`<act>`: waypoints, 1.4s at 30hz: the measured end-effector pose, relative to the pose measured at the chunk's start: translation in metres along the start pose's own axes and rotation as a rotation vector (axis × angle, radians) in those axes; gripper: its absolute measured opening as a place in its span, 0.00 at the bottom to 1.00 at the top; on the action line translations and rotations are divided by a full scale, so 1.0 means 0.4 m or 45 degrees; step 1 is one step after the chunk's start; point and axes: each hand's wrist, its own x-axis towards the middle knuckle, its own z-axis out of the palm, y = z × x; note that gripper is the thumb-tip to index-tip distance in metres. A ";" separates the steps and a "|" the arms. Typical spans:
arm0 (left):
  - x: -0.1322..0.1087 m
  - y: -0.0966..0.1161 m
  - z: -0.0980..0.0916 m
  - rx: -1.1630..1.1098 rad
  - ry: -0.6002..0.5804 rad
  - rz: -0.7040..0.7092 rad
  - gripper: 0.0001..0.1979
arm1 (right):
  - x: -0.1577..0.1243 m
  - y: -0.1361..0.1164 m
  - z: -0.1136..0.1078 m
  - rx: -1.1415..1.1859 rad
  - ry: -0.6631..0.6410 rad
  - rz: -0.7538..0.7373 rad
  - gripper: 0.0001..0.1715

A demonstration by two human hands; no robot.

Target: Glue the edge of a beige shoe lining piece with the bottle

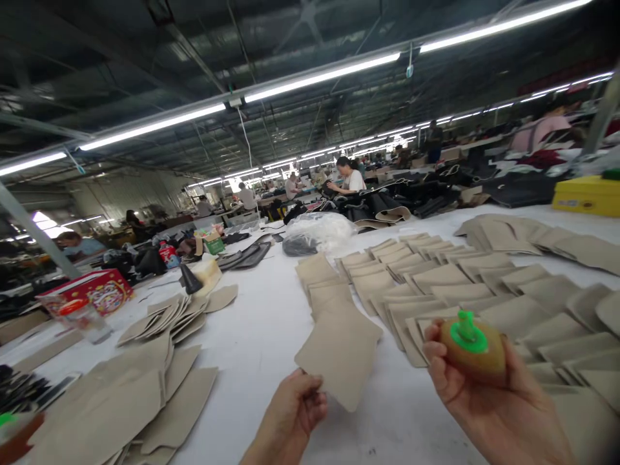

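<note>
My left hand (298, 410) is closed, with thumb and fingers pinching the near left edge of a beige cut-out piece (341, 352). That piece has angled corners and lies over the near end of a row of overlapping beige pieces (322, 278). In my right hand (494, 403) is an amber squeeze bottle (477, 355) with a bright green nozzle cap (465, 332) pointing up toward me. The fingers wrap round the bottle's sides, above more rows of overlapping beige pieces (445, 281).
Loose beige stacks (111, 394) cover the near left of the white table (256, 310). Behind them stand a clear jar with an orange lid (84, 320) and a red box (92, 290). A plastic-wrapped bundle (320, 234) lies farther back. A co-worker (349, 177) sits beyond dark material.
</note>
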 end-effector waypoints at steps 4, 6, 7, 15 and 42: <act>0.063 -0.054 0.110 -0.128 -0.048 0.077 0.07 | 0.001 -0.010 -0.001 -0.012 0.020 0.024 0.20; 0.088 -0.082 0.132 -0.162 -0.012 0.076 0.07 | 0.001 -0.015 -0.003 -0.009 0.014 0.037 0.20; 0.096 -0.096 0.136 -0.176 0.019 0.070 0.09 | 0.001 -0.018 -0.004 -0.005 0.009 0.038 0.21; 0.080 -0.129 0.139 -0.252 0.148 0.067 0.16 | -0.007 -0.019 0.000 0.022 0.095 0.058 0.22; 0.118 -0.123 0.178 2.164 0.096 0.915 0.15 | 0.047 -0.035 -0.070 -0.021 0.021 -0.001 0.30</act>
